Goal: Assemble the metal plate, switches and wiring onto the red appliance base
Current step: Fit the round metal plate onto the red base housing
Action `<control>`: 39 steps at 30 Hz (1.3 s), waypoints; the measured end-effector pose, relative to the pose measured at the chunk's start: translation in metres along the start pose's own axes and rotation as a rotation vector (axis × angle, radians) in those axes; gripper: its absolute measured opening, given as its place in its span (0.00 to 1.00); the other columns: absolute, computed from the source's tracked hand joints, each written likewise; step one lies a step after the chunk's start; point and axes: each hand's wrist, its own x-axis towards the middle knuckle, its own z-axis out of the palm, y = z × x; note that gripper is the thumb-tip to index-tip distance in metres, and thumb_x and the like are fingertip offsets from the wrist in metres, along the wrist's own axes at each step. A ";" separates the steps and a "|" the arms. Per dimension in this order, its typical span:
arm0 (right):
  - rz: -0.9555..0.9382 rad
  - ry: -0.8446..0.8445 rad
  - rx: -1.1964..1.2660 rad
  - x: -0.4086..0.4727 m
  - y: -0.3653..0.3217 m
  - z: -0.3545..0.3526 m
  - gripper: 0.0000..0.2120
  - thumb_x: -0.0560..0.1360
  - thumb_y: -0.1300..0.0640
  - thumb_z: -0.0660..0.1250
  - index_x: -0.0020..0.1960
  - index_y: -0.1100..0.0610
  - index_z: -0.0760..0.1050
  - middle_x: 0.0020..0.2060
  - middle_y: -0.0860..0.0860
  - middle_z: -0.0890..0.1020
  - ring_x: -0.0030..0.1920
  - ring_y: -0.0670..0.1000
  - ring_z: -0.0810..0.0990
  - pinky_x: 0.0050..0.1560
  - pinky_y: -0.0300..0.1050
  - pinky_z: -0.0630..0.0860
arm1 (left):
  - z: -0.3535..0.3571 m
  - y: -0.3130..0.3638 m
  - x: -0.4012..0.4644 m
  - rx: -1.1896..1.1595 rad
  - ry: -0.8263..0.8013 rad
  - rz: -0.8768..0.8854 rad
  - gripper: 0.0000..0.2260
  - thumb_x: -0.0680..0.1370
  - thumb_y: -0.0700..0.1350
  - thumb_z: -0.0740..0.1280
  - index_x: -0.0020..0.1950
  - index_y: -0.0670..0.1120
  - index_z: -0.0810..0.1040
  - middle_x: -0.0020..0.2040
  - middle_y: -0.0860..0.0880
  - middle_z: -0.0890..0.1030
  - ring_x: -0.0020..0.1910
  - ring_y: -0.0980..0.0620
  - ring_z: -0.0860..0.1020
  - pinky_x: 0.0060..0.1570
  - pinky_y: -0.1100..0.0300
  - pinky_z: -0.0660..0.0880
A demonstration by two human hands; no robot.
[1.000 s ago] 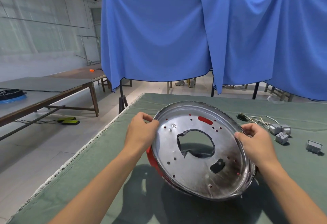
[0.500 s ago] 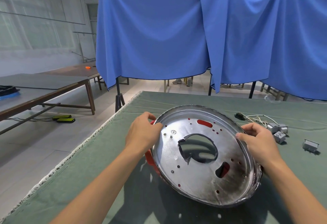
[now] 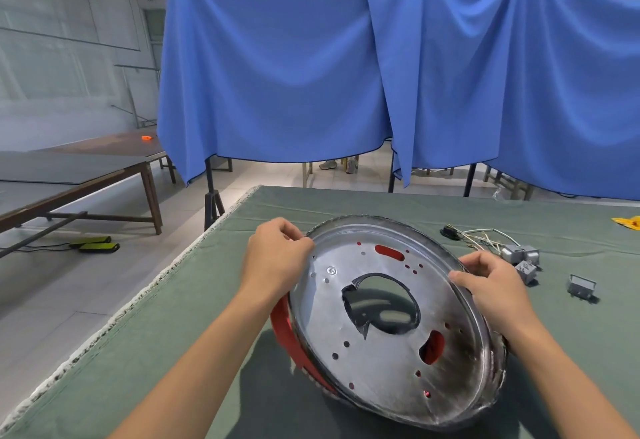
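Metal plate (image 3: 391,317) pinched at both rims, left hand (image 3: 273,258) and right hand (image 3: 491,286) fingers clamped; I'd line holes up over the red base (image 3: 287,331) before seating.

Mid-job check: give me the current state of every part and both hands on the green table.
metal plate: tilted, seated over the base, gripped at both edges.
red appliance base: under the plate, mostly hidden, red showing through the holes.
left hand: gripping the plate's left rim.
right hand: gripping the plate's right rim.
wiring: loose on the table, not fitted.
grey switches: loose beside the wiring.
separate grey switch: lying alone, further right.
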 end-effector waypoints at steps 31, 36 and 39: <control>0.103 -0.203 -0.847 0.009 -0.032 -0.001 0.14 0.69 0.68 0.61 0.30 0.56 0.61 0.28 0.54 0.66 0.34 0.55 0.65 0.35 0.45 0.61 | 0.017 -0.043 -0.013 0.130 -0.148 -0.088 0.03 0.68 0.46 0.67 0.34 0.50 0.78 0.35 0.50 0.81 0.41 0.44 0.79 0.45 0.53 0.78; 0.130 -0.150 -0.907 0.004 -0.034 -0.006 0.14 0.70 0.68 0.60 0.29 0.56 0.63 0.27 0.52 0.68 0.34 0.56 0.69 0.30 0.41 0.60 | 0.020 -0.037 -0.023 0.186 -0.161 -0.072 0.03 0.67 0.47 0.66 0.35 0.49 0.78 0.33 0.51 0.80 0.41 0.45 0.78 0.44 0.55 0.76; 0.150 -0.152 -0.938 0.000 -0.035 -0.008 0.12 0.71 0.67 0.60 0.31 0.57 0.67 0.29 0.52 0.71 0.36 0.56 0.71 0.30 0.41 0.62 | 0.020 -0.036 -0.024 0.188 -0.158 -0.059 0.03 0.68 0.46 0.66 0.36 0.48 0.77 0.35 0.51 0.80 0.42 0.44 0.78 0.43 0.56 0.74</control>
